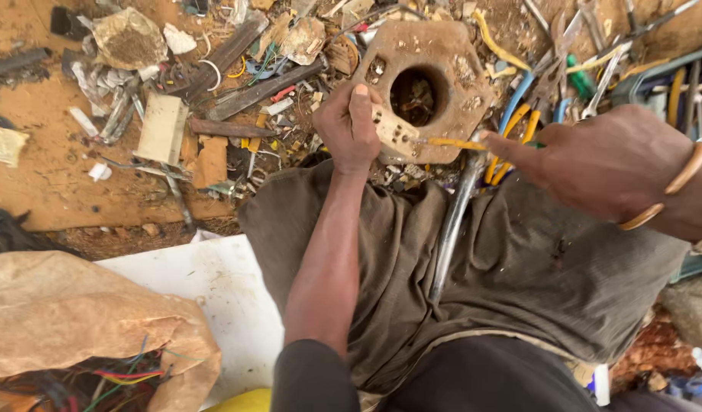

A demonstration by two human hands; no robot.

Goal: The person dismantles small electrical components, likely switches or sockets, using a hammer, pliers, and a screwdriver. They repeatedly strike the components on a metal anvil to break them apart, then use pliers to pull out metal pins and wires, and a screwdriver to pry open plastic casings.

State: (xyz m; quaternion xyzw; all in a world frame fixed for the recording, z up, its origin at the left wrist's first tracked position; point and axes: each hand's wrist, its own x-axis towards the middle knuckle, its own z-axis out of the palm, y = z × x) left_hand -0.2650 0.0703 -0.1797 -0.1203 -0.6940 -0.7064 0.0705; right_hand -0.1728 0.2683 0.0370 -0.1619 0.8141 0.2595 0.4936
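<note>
While left hand (349,128) grips perforated plate (390,131), right hand (595,164) pinches screwdriver (451,143).

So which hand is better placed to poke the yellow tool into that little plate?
The right hand, probably. It already pinches the yellow tool, whose tip meets the plate. The left hand is busy with its grip around the plate, steadying it against the rusty block.

My left palm (349,126) hides the near end of the small perforated cream plate (393,131). Right forearm cut off by frame edge; right hand (595,164) covers yellow tool's handle (454,143). Crumpled tan sack w/ coloured wires (76,328) cut off at bottom-left.
</note>
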